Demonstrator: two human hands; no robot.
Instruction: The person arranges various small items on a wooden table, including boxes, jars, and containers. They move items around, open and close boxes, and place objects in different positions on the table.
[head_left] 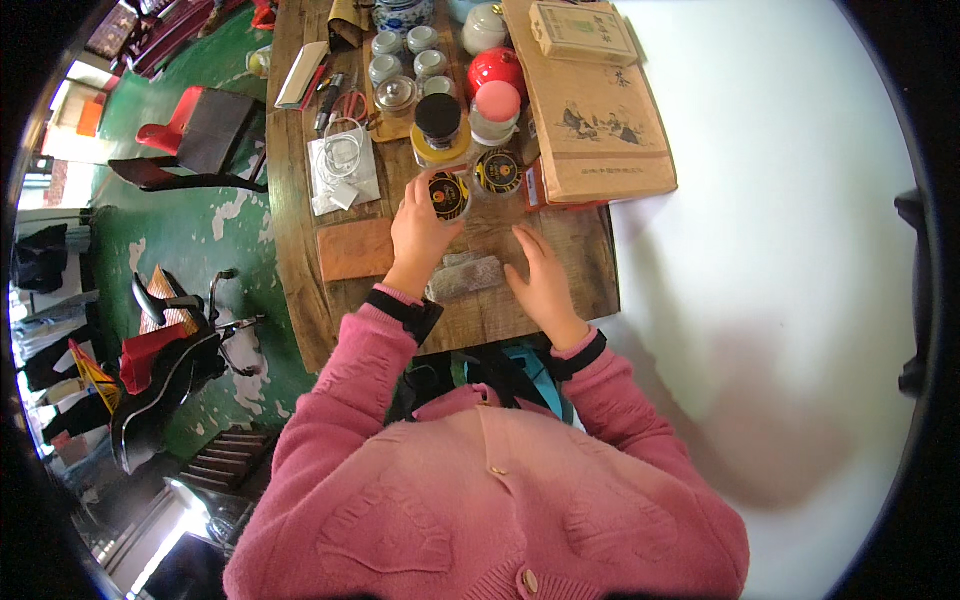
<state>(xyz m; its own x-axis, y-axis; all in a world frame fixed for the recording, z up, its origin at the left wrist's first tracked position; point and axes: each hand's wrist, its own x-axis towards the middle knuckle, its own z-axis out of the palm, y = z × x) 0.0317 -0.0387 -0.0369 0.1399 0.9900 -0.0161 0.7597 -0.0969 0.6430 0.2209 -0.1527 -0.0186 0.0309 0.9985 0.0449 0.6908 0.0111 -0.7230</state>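
Note:
My left hand point(422, 230) is curled round the side of a small round jar with a black and gold lid point(448, 197), which stands on the wooden table. A matching round jar point(498, 171) is just beyond it to the right. My right hand point(544, 278) rests near the table's front with its fingers apart, holding nothing. Between my hands lies a folded grey cloth point(467, 278). Left of my left wrist is a flat reddish-brown slab point(356, 250).
Behind the jars stand a black-capped jar point(438, 118), a pink-lidded glass jar point(496, 103) and a red round pot point(497, 72). Several pale cups point(388, 45) sit farther back. A large brown paper box point(598, 125) lines the right side; a white cable point(341, 155) lies left.

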